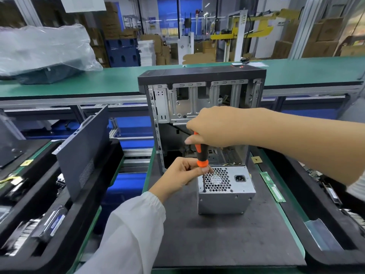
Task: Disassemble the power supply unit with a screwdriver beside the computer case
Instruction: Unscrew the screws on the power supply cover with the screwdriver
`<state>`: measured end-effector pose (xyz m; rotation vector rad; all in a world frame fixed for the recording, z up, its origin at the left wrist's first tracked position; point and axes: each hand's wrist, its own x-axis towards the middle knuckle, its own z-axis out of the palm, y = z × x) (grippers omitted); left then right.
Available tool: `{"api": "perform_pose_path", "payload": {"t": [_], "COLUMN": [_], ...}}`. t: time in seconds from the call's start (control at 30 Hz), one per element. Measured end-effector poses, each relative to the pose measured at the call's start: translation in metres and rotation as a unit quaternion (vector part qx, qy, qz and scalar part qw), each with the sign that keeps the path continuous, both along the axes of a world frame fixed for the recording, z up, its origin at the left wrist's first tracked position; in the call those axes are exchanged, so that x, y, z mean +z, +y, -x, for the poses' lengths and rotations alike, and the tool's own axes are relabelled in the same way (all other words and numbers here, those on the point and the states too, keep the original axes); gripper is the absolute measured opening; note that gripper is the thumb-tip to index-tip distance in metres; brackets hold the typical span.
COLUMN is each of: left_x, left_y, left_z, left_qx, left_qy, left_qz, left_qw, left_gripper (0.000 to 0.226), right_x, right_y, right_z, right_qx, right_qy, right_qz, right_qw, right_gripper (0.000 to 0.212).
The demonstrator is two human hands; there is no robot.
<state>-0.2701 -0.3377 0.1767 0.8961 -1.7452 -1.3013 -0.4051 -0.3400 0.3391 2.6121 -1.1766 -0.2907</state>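
Observation:
A grey metal power supply unit [227, 196] stands on the dark mat, its honeycomb fan grille and power socket facing up. Behind it the open computer case [199, 99] stands upright, its side removed. A screwdriver [201, 153] with a black and orange handle stands upright, its tip on a screw at the unit's top left corner. My right hand [215, 127] grips the top of the handle from above. My left hand [183, 175] pinches the shaft just below the orange collar, beside the unit's left edge.
The case's black side panel [83, 153] leans in a foam tray on the left. A green memory stick [273, 187] lies on the mat's right edge. Black foam trays [335, 224] with parts flank both sides. A plastic-wrapped item [45, 54] sits on the green bench behind.

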Motion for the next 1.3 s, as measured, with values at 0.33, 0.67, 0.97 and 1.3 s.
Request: {"api": "perform_pose_path", "payload": {"t": [0.33, 0.67, 0.97, 1.3], "left_x": [0.002, 0.0, 0.001, 0.002], "left_y": [0.001, 0.0, 0.001, 0.002], "left_z": [0.002, 0.008, 0.008, 0.013], "left_qx": [-0.001, -0.011, 0.0, 0.017], "left_qy": [0.004, 0.007, -0.003, 0.01], "left_qz": [-0.009, -0.011, 0.002, 0.001], "left_qw": [1.0, 1.0, 1.0, 1.0], "left_gripper": [0.017, 0.017, 0.017, 0.013], "right_x": [0.015, 0.018, 0.008, 0.019], "right_y": [0.002, -0.004, -0.003, -0.004], "right_z": [0.005, 0.016, 0.009, 0.015], "right_qx": [0.037, 0.035, -0.078, -0.012], "right_qy": [-0.046, 0.032, 0.012, -0.032], "right_qz": [-0.153, -0.169, -0.055, -0.212], "right_qw": [0.986, 0.985, 0.995, 0.977], "right_gripper": [0.038, 0.022, 0.071, 0.05]}}
